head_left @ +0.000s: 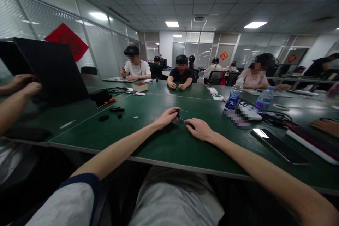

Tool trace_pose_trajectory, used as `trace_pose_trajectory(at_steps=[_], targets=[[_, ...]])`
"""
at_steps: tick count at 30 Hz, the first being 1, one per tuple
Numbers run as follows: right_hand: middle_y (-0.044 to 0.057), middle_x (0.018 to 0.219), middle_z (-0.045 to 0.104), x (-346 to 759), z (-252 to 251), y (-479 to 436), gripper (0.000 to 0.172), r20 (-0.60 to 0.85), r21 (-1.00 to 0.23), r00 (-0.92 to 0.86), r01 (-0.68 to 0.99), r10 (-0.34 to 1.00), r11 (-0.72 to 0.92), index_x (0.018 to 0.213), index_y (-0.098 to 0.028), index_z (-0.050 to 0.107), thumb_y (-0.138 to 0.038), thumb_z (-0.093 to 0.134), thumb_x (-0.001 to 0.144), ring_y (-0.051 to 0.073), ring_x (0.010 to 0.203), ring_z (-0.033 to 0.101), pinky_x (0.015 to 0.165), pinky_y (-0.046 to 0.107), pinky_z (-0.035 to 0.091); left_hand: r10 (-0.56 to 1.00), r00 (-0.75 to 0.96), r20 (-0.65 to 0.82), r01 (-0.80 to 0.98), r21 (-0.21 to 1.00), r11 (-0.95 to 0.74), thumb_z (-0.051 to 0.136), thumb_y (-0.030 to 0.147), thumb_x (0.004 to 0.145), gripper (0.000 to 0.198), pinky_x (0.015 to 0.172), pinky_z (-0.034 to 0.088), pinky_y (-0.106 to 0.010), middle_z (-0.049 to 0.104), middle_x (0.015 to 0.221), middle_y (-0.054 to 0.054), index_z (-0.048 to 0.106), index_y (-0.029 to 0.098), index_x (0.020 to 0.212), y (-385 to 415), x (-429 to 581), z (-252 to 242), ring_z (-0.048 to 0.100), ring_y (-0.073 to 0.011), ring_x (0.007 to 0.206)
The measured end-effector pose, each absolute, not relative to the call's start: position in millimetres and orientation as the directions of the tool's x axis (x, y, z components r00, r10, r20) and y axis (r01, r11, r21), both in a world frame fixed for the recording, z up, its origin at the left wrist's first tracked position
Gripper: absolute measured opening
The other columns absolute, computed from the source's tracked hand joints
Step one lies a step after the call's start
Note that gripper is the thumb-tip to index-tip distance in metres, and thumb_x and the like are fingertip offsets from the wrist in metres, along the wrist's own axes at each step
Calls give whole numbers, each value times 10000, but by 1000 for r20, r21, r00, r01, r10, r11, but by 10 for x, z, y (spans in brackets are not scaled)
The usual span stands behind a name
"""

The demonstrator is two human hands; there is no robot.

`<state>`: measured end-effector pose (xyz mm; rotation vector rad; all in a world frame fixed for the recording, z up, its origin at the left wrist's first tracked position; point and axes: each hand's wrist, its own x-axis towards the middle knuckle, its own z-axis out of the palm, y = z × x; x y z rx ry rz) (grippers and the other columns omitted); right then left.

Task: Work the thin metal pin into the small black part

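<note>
Over the green table (pixel 148 141), my left hand (pixel 167 118) pinches a small black part (pixel 177 113) between thumb and fingers. My right hand (pixel 200 128) is closed around the dark handle of a screwdriver (pixel 182 119). Its thin metal shaft points left toward the black part; whether the tip touches it I cannot tell. To the left of my hands lie several small black pieces (pixel 117 109), one of them a flat round one (pixel 103 118). A tiny white scrap (pixel 136 117) rests nearer my left hand.
An orange-handled screwdriver (pixel 109 101) lies beside a black box (pixel 100 96) and cables. Farther back sits an open cardboard box (pixel 140 86). On the right are two bottles (pixel 234 95), cables and a phone (pixel 279 146). A co-worker's hands (pixel 26 85) are at a large black panel (pixel 53 72).
</note>
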<state>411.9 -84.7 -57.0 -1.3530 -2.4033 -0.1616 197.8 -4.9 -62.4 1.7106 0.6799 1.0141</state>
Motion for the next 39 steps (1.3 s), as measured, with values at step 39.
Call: trace_pose_trajectory(at_steps=[39], targets=[[77,1010,605,4117,-560,-855,337,353,-96,-460,848,814,521,1204,-219,542,-359,436,916,184,889,584,791,273,419,768,537,349,7,909,-418,528,336,831,428,606,425,-208,591,949,-69,526,181,1230,-62,1968,-614,507,-84,656]])
